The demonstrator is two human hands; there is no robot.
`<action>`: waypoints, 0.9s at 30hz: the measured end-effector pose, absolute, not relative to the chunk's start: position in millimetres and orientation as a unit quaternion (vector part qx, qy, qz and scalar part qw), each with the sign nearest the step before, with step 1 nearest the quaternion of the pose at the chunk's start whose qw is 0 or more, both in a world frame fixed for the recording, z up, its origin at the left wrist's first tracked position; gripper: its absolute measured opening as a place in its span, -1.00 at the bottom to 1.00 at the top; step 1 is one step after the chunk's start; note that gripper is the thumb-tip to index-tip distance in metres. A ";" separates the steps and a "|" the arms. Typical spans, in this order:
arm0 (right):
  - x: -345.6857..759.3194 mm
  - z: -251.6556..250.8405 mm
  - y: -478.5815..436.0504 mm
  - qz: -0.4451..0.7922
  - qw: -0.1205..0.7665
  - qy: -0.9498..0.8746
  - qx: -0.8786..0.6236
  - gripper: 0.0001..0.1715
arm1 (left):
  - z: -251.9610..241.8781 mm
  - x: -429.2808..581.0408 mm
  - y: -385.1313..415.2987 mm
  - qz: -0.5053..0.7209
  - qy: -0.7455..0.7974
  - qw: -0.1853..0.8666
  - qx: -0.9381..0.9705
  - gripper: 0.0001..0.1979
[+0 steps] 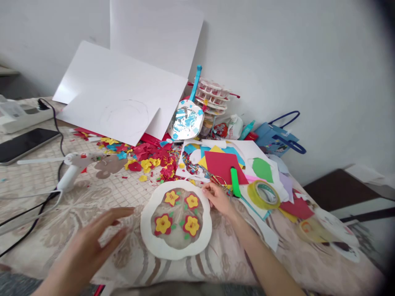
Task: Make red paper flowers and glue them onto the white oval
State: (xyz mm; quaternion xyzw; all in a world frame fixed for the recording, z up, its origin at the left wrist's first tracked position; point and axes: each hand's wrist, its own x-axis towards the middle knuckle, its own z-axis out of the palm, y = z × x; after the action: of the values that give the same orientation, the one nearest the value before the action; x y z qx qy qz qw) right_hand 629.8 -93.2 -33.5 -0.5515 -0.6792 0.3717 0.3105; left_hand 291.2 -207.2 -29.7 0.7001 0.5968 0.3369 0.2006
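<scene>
A white scalloped paper frame (148, 246) with a see-through middle lies in front of me on the patterned tablecloth. Several yellow and red paper flowers (163, 224) with small green leaves sit on the clear part. My right hand (217, 198) has its fingers curled at the frame's upper right edge, thumb and fingertips close together on the rim. To the left of the frame, my left hand (100, 236) is apart from it, thumb and fingers spread with nothing between them.
A glue gun (72, 170) with cords lies left, near a phone (29, 144). Red, yellow and blue paper flowers (148, 152) pile up behind the frame. Right are a green marker (235, 182), a tape roll (263, 194) and coloured paper (224, 164). White boards (123, 86) lean against the wall.
</scene>
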 end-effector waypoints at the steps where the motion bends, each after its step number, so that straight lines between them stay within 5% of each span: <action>1: 630.0 -29.0 -98.5 0.323 0.322 -0.694 -0.558 -0.78 | -31.5 300.6 -210.7 0.329 0.558 0.191 0.738 -0.69; 4: 630.9 -12.0 -126.6 0.233 0.307 -0.736 -0.556 -0.84 | -36.5 325.0 -218.4 0.328 0.489 0.136 0.797 -0.63; 8: 632.7 1.2 -180.1 0.251 0.176 -0.791 -0.529 -0.92 | -45.8 336.7 -217.7 0.278 0.432 0.063 0.856 -0.48; 10: 633.4 -2.5 -203.2 0.242 0.139 -0.791 -0.544 -0.82 | -51.8 336.1 -214.9 0.260 0.423 0.039 0.867 -0.41; 19: 656.0 -31.0 -219.2 0.158 0.168 -0.776 -0.587 -0.81 | -62.1 339.7 -219.7 0.279 0.465 0.066 0.838 -0.42; 23: 699.7 -16.4 -202.4 0.018 0.213 -0.729 -0.650 -0.88 | -61.4 324.8 -220.8 0.288 0.499 0.083 0.813 -0.41; 27: 722.8 -5.2 -189.4 -0.002 0.205 -0.729 -0.654 -0.66 | -48.0 290.6 -209.9 0.310 0.527 0.042 0.790 -0.39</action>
State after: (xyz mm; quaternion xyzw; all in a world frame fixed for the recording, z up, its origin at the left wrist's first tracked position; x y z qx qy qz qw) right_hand 722.8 -189.4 -5.2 -0.6537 -0.7285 -0.0015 0.2048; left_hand 290.6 -209.9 -48.0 0.7899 0.5274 0.3099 0.0423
